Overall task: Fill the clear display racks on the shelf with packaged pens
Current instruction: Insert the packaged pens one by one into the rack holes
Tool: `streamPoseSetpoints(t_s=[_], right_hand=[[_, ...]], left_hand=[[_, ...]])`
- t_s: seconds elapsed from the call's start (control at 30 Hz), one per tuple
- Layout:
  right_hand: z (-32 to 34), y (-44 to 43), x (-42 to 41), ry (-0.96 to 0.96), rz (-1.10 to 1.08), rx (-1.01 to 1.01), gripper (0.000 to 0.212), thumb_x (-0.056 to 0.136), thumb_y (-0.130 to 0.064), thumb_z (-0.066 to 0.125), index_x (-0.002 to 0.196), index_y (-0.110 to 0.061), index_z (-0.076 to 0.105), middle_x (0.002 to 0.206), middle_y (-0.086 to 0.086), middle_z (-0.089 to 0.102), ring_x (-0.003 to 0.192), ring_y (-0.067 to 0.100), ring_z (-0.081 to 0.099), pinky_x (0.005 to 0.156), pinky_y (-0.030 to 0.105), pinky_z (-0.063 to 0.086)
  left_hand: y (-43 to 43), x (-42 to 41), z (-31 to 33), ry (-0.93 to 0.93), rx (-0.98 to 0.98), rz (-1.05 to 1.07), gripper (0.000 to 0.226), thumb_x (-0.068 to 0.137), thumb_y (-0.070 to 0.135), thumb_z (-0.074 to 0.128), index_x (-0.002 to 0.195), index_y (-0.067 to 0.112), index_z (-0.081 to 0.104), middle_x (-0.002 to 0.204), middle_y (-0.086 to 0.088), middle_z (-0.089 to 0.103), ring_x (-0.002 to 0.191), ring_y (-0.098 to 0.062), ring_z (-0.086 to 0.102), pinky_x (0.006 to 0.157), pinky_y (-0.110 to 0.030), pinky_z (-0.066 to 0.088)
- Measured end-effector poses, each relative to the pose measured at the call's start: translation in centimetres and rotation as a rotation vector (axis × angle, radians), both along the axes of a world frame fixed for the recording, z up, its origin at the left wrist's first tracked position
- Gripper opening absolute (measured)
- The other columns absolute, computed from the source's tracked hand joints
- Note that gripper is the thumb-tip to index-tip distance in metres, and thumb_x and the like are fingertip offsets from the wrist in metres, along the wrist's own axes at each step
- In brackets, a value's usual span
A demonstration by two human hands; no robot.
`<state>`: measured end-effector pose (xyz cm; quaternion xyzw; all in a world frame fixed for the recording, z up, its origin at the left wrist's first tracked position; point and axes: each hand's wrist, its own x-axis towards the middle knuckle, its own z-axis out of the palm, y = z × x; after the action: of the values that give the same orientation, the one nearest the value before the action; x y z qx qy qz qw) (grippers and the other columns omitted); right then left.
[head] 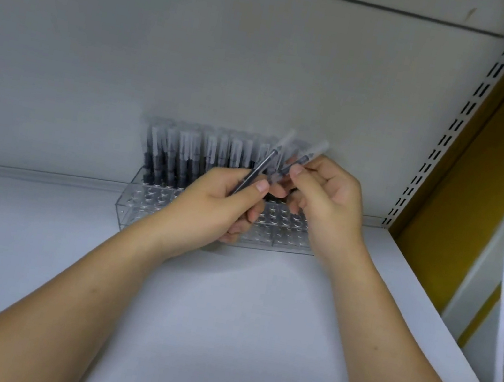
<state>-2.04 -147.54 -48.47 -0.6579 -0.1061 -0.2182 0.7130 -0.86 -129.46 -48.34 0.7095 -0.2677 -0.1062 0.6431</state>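
Now, from the head view, your left hand [218,205] grips one packaged pen [263,166] and your right hand [332,205] pinches a second pen [309,155], both angled toward one o'clock above the clear rack [136,207] at twelve o'clock, probably lined up for its empty front holes below the stocked pens [182,158].

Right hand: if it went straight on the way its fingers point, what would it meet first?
Probably the left hand and the pen it holds, just ahead; depth is unclear.
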Motion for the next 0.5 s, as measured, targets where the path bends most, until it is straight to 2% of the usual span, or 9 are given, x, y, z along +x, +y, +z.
streamPoseSetpoints(t_s=[0.07,0.13,0.2,0.33,0.43,0.5], right_hand=[[0.2,0.7,0.1,0.006,-0.015,0.080,0.011,0.089,-0.017,0.064,0.093,-0.007,0.068,0.082,0.010,0.074,0.072,0.026,0.069,0.055,0.031,0.043],[0.6,1.4,0.3,0.011,-0.037,0.128,0.011,0.090,-0.017,0.060,0.095,-0.009,0.066,0.082,0.010,0.073,0.072,0.028,0.071,0.056,0.030,0.046],[1.3,2.2,0.4,-0.007,-0.055,0.119,0.011,0.091,-0.016,0.057,0.097,-0.011,0.064,0.082,0.009,0.070,0.071,0.027,0.072,0.056,0.028,0.048],[2.7,4.8,1.0,-0.078,-0.078,-0.007,0.016,0.101,-0.003,0.052,0.100,-0.014,0.064,0.081,0.005,0.069,0.071,0.023,0.072,0.060,0.029,0.053],[3.4,7.8,1.4,-0.097,-0.098,-0.131,0.016,0.103,0.001,0.050,0.099,-0.010,0.060,0.088,0.009,0.067,0.068,0.013,0.071,0.062,0.025,0.055],[3.5,10.0,1.9,-0.103,-0.113,-0.204,0.019,0.103,-0.001,0.051,0.095,-0.016,0.059,0.087,0.006,0.066,0.067,0.013,0.070,0.062,0.024,0.054]], left_hand=[[0.9,0.2,0.4,-0.128,0.133,0.085,0.040,0.111,0.032,0.048,0.089,0.003,0.064,0.061,-0.011,0.049,0.053,-0.021,0.040,0.054,-0.033,0.036],[2.2,0.4,0.9,-0.259,0.293,0.183,0.040,0.110,0.036,0.048,0.078,0.015,0.062,0.055,0.005,0.055,0.052,-0.016,0.048,0.059,-0.033,0.041],[3.9,0.5,1.3,-0.322,0.353,0.236,0.035,0.108,0.038,0.048,0.081,0.025,0.065,0.060,0.014,0.060,0.055,-0.007,0.052,0.062,-0.031,0.043],[8.8,0.6,0.9,-0.333,0.375,0.331,0.026,0.109,0.032,0.049,0.101,0.029,0.074,0.075,0.013,0.067,0.061,-0.003,0.056,0.063,-0.027,0.043],[12.2,1.0,0.4,-0.322,0.369,0.409,0.025,0.108,0.026,0.050,0.098,0.027,0.073,0.070,0.012,0.065,0.061,-0.008,0.055,0.064,-0.029,0.044],[13.8,1.2,0.5,-0.333,0.389,0.442,0.024,0.107,0.025,0.051,0.096,0.026,0.073,0.064,0.011,0.058,0.058,-0.008,0.050,0.061,-0.029,0.041]])
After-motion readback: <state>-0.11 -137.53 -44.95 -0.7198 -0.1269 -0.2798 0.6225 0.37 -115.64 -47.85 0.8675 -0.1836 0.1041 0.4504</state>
